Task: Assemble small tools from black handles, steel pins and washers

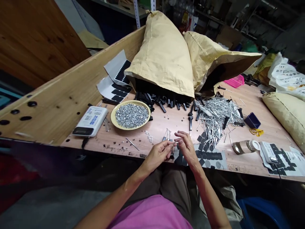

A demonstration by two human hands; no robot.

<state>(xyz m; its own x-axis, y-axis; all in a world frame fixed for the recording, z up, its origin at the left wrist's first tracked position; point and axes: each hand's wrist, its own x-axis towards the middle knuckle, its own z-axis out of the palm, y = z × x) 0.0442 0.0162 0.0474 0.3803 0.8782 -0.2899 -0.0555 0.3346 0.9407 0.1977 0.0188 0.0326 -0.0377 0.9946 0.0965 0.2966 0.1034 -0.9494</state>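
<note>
Above the front edge of the table, my left hand (160, 152) and my right hand (187, 149) meet at the fingertips. The left fingers are closed in a pinch. My right thumb and fingers curl around the same spot, where something small and pale shows; its kind cannot be made out. Just behind them are several thin metal pins (167, 133) with black parts at their lower ends. A little group of washers (149, 136) lies to the left, with a single metal pin (132, 144) farther left. Under my right hand is a sheet of black stickers (211, 156).
A yellow bowl (113, 120) holds many washers, beside a white scale (91, 119). Large paper sacks (164, 54) stand behind black plastic parts (160, 105). To the right are piled metal pins (214, 114), a blue box (252, 121), a jar (244, 147) and another white device (268, 152).
</note>
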